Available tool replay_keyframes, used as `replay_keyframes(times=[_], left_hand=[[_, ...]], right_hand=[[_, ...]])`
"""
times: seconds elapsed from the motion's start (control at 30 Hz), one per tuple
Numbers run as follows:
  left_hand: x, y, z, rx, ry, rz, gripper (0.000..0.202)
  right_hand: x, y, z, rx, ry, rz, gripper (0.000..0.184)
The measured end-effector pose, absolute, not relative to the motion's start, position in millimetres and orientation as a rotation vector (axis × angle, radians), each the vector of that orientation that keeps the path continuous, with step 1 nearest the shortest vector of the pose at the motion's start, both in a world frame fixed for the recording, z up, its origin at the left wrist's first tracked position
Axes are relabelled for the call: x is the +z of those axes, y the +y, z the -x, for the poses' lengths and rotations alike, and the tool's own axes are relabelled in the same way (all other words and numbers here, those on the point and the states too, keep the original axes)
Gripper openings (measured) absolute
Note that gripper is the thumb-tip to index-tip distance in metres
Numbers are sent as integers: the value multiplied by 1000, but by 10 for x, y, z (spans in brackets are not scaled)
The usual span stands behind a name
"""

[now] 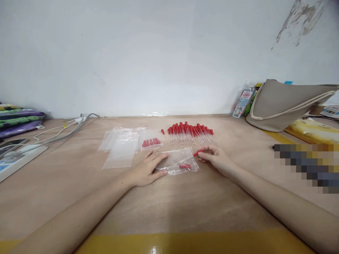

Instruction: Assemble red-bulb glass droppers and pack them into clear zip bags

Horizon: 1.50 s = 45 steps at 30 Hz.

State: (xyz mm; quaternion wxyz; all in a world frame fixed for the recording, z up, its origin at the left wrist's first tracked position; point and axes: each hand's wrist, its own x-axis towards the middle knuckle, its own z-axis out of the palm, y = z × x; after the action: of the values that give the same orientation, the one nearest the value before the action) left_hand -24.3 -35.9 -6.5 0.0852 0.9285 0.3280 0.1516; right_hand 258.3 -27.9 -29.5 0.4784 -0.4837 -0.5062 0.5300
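Note:
A clear zip bag (173, 160) lies on the table between my hands, its mouth facing right. One red-bulbed dropper (185, 166) is inside it. My left hand (149, 165) rests on the bag's left end, fingers spread, thumb near the lower edge. At the mouth, my right hand (213, 157) pinches another dropper (197, 153) by its red bulb, and the thin clear tube points left into the bag. Beyond the bag lies a pile of droppers (185, 132) with red bulbs away from me. A filled zip bag (151, 143) of several droppers sits behind my left hand.
Flat, see-through bags (120, 151) overlap at the left. A lone dropper bulb (162, 131) shows beside the pile. A power strip (23, 158) with cables stands far left. A bottle (243, 101), a grey bag (286, 106) and a yellow packet (312, 130) are at right.

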Motion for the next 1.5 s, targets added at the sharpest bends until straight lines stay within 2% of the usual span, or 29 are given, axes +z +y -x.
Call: replay_keyframes(times=[0.13,0.27,0.53,0.7,0.83,0.9,1.07,1.17,1.5], left_hand=[[-66,-363,244,435,987,-2770,50],[-64,-370,241,435,1000,-2771,49],[-57,-366,238,448,989,-2780,48],[-42,-375,229,449,984,-2779,46],[-31,-373,221,481,954,-2763,34],[-27,-368,218,499,927,-2756,26],[-35,-355,218,522,875,-2757,19],[-56,-346,229,539,873,-2758,18],[-69,-352,246,495,898,-2758,21]], right_hand=[[-299,-264,-2648,1225,-1583,1242,32],[-274,-212,-2577,1145,-1687,1201,33],[-265,-253,-2395,1307,-1614,1155,33],[-199,-262,-2474,1336,-1891,1022,29],[-123,-205,-2597,1388,-1956,1068,30],[-86,-126,-2648,1282,-1880,1229,30],[25,252,-2628,593,-1706,1579,16],[76,526,-2519,319,-1677,1838,12],[32,1000,-2389,363,-1575,2097,16]])
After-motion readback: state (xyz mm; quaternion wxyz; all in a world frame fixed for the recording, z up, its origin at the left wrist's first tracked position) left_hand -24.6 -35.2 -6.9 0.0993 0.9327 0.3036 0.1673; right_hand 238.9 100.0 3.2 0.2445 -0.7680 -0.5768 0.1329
